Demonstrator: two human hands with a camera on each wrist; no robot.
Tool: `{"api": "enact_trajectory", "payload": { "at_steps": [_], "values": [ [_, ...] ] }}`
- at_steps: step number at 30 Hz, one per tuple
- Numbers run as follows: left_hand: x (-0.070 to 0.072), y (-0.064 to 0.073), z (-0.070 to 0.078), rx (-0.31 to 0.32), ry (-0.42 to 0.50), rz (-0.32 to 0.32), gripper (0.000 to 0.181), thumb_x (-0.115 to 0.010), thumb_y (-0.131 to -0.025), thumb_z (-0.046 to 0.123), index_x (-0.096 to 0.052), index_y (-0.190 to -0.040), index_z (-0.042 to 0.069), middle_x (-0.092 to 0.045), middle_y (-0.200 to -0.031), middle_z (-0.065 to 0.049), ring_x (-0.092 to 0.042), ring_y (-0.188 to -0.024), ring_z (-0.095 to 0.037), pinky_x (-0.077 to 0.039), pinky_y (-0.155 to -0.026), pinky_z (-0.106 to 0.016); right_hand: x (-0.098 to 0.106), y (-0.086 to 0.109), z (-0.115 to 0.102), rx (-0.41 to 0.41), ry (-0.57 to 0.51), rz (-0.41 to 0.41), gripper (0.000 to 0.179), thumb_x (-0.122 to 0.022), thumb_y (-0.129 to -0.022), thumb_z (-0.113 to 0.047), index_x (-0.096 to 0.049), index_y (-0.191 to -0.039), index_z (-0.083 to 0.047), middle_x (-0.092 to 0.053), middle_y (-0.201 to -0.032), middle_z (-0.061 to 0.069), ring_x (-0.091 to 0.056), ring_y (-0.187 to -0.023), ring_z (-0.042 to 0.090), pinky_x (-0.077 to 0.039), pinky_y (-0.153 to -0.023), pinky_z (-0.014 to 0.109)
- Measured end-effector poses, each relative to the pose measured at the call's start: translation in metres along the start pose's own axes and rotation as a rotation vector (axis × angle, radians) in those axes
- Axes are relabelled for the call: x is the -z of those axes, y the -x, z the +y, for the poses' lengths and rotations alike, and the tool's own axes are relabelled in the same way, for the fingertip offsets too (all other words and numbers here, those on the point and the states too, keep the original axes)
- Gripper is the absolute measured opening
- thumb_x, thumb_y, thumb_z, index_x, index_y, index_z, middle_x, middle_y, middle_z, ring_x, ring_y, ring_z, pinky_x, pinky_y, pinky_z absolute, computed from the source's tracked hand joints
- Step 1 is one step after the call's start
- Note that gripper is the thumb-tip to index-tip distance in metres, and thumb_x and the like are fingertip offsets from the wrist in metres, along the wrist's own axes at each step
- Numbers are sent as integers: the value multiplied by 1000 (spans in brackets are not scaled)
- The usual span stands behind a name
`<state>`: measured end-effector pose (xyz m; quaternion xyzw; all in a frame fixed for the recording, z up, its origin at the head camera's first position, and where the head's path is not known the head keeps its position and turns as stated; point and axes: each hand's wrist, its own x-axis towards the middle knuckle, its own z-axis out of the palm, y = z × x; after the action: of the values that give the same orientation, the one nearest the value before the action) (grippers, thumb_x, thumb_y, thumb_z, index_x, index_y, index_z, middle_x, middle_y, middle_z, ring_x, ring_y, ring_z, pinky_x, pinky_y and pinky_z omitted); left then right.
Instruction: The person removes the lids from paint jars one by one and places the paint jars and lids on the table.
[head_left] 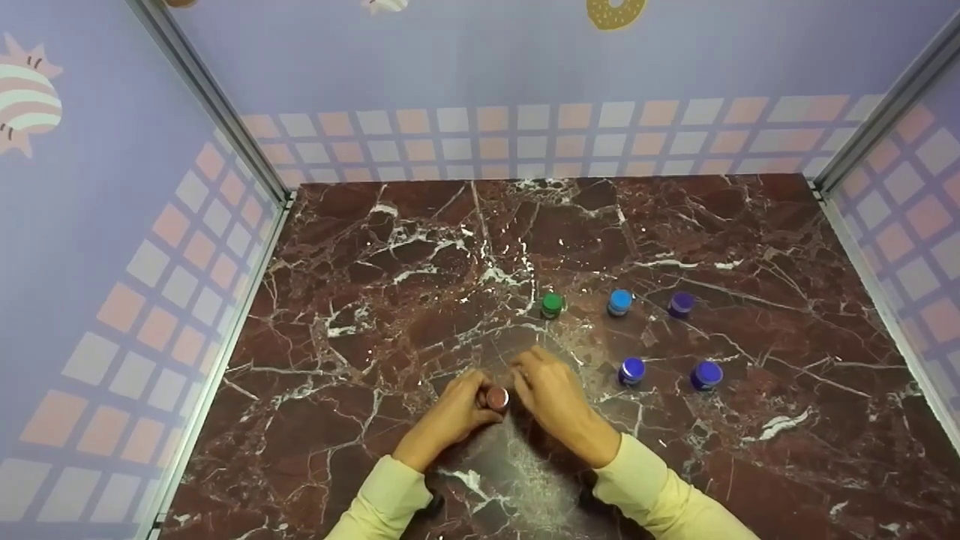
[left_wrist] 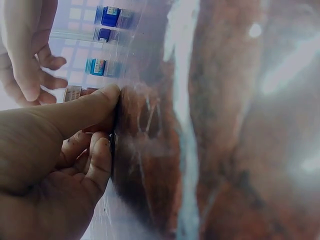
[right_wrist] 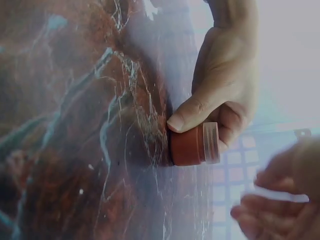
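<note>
1. Reddish-brown jar (head_left: 498,398) is standing upright on the marbled tabletop (head_left: 405,330), between my hands.
2. My left hand (head_left: 457,405) is gripping it low, thumb and fingers wrapping its sides, forearm slanting inward.
3. My right hand (head_left: 553,394) is hovering just beside, fingers loosely bent, empty.
4. Farther out: green jar (head_left: 551,305), light-blue jar (head_left: 619,302), purple jar (head_left: 681,304), two blue jars (head_left: 631,371) are standing apart.

Lavender panels (head_left: 480,60) printed with pink and white squares (head_left: 493,118), a golden doughnut (head_left: 615,21) and a striped sweet (head_left: 28,97) border a dark-red, white-veined tabletop (head_left: 810,337), grey metal posts (head_left: 219,97) standing at its far corners.
</note>
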<state>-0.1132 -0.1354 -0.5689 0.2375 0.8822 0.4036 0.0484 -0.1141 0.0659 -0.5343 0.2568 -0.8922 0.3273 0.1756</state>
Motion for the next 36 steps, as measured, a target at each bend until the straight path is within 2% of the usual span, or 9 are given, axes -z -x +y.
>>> {"api": "enact_trajectory", "payload": {
  "at_steps": [2, 5, 9, 13, 16, 21, 27, 32, 36],
  "values": [
    [0, 0, 0, 9, 1, -2, 37, -91, -74, 10, -61, -95, 4, -55, -89, 0, -53, -80, -14, -49, -71, -28, 0, -2, -3, -76, 29, 43, 9, -75, -88, -2, -69, -96, -1, -65, -89, 10, -67, -70, 27, -57, -62, 41],
    [0, -1, 1, 11, -9, -3, 38, -92, -74, 11, -61, -95, 4, -54, -88, 0, -52, -79, -13, -49, -69, -28, -3, -5, -9, -152, 103, 59, 12, -75, -89, -6, -68, -97, 0, -64, -88, 11, -67, -67, 33, -56, -58, 46],
    [1, -1, 1, -4, -18, 0, 37, -92, -75, 10, -60, -93, 4, -55, -87, -1, -52, -78, -14, -49, -70, -28, -9, -8, -20, -205, 226, 17, 15, -72, -86, -6, -62, -94, 0, -57, -87, 13, -63, -60, 36, -53, -50, 48],
    [1, 0, 1, -12, -21, -4, 34, -90, -78, 9, -60, -92, 5, -56, -87, -3, -53, -79, -15, -49, -71, -30, -18, -7, -34, -222, 317, -53, 21, -73, -83, -8, -54, -89, 0, -52, -84, 12, -60, -56, 34, -52, -46, 45],
    [0, 1, 1, -15, -46, 3, 31, -87, -80, 8, -60, -96, 5, -57, -90, -3, -54, -82, -18, -50, -75, -35, -25, -4, -43, -209, 363, -81, 27, -78, -83, -13, -54, -87, 0, -52, -82, 12, -61, -56, 33, -52, -45, 44],
    [-1, 2, -2, -66, -101, 24, 27, -79, -81, 0, -61, -101, 3, -61, -96, -7, -61, -89, -27, -52, -83, -44, -34, 1, -49, -157, 405, -99, 32, -82, -84, -21, -56, -85, -2, -54, -79, 12, -62, -57, 31, -53, -46, 42],
    [-3, 4, -3, -103, -115, 48, 25, -75, -78, -7, -59, -95, 4, -58, -90, -5, -57, -84, -24, -51, -79, -41, -36, 5, -51, -111, 427, -111, 28, -80, -86, -19, -59, -82, -1, -53, -78, 11, -61, -57, 29, -52, -46, 41],
    [-2, 5, -4, -126, -121, 56, 28, -78, -78, -3, -56, -95, 4, -55, -88, -5, -55, -82, -24, -50, -77, -42, -33, 4, -50, -59, 395, -144, 22, -77, -89, -15, -62, -84, -1, -53, -81, 11, -61, -59, 28, -53, -47, 39],
    [-2, 5, -4, -120, -126, 49, 33, -82, -78, 4, -56, -98, 3, -55, -90, -6, -55, -84, -26, -49, -78, -45, -28, 2, -43, 15, 320, -185, 12, -76, -86, -5, -65, -88, 0, -54, -83, 10, -62, -65, 28, -55, -52, 38]
  ]
}}
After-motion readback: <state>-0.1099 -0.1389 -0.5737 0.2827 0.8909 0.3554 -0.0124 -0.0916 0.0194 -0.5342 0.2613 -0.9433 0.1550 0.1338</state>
